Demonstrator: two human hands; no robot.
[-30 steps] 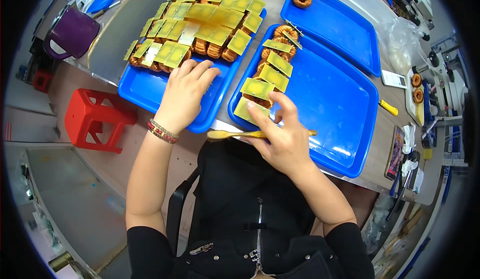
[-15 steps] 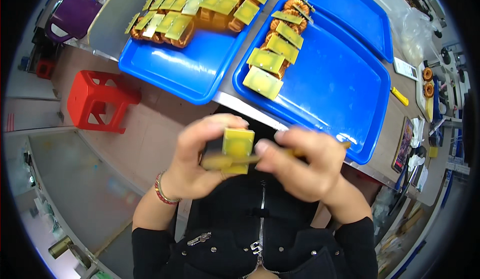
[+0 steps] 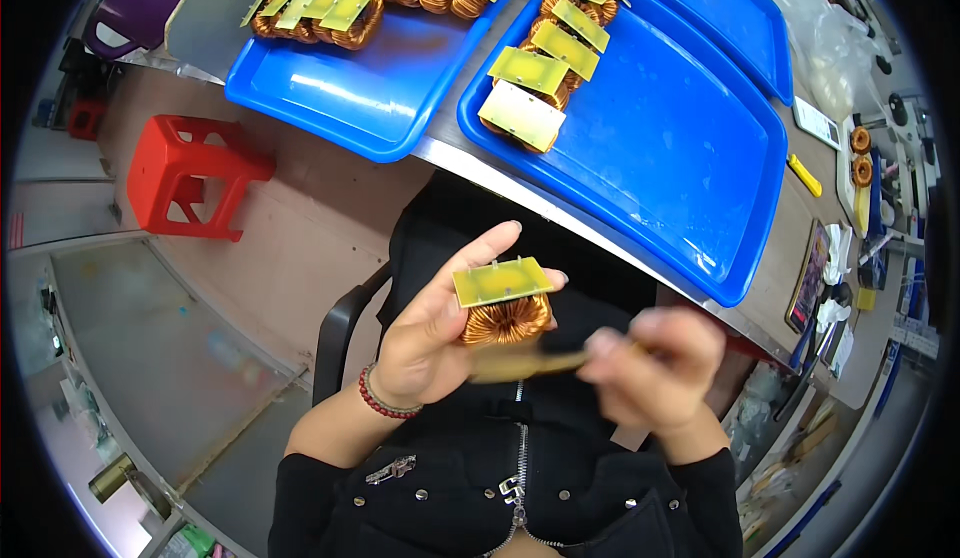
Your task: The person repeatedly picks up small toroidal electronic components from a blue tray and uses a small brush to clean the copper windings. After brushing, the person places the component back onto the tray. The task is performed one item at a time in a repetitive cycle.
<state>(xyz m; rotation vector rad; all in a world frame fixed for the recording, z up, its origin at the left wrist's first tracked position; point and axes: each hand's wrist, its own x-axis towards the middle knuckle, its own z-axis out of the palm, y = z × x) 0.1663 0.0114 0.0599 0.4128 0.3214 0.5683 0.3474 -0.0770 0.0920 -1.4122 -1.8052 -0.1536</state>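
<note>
Close above the person's lap, near the table edge, the left hand (image 3: 430, 343) held a copper coil (image 3: 507, 320) topped with a small yellow board (image 3: 502, 281), its fingers curled up behind the winding and the thumb pressed on the near side, so the piece sat upright and clear of the table. Just to its right, the right hand (image 3: 650, 368) was blurred; its fingers seemed pinched narrowly on a thin tan stick (image 3: 530, 360) whose tip lay under the coil, touching or almost touching it, though the blur made the exact contact hard to tell. On the far side, the left blue tray (image 3: 350, 98) carried a crowded batch of like coils along its far edge, with bare blue floor nearer. The middle blue tray (image 3: 680, 158) held only a short row of four or five coils in its far left corner, the rest of it bare. A third blue tray (image 3: 740, 18) lay beyond at the far right. Judged from this layout, the work appeared to be at an early or middle stage: one coil was in hand being treated, a few seemed finished and set down, and the larger batch seemingly waited. A red stool (image 3: 190, 173) stood on the floor at the left.
</note>
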